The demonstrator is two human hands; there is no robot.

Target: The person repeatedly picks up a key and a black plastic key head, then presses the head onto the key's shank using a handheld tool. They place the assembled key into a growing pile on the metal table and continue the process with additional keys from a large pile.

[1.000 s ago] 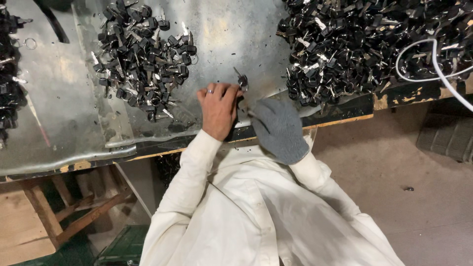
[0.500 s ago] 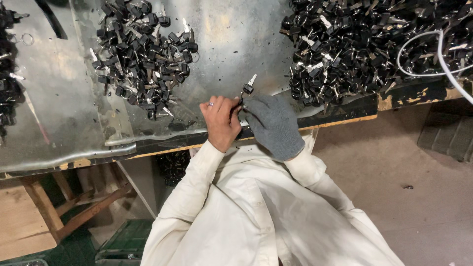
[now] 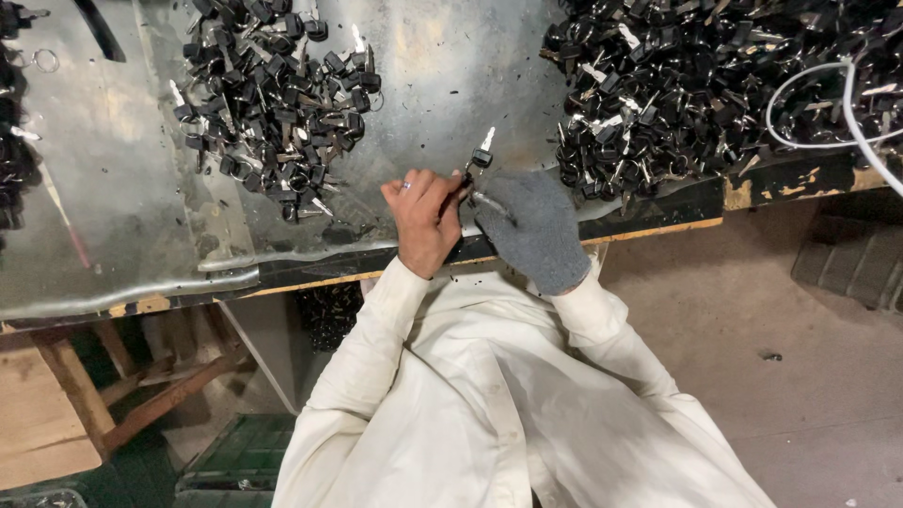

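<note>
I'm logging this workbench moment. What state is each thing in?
key: lifted off the bench, blade up, pinched between both hands
left hand: bare, ring on, closed on the key
right hand: grey glove on, touching the key
left key pile: loose heap
right key pile: bigger heap
white cable: looped over the right key pile

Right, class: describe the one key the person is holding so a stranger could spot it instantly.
Start at the metal sheet on the bench, between the two heaps of keys. At its near edge the bare left hand and grey-gloved right hand meet. The key sticks up between them, alone, black head, blade pointing away.
</note>
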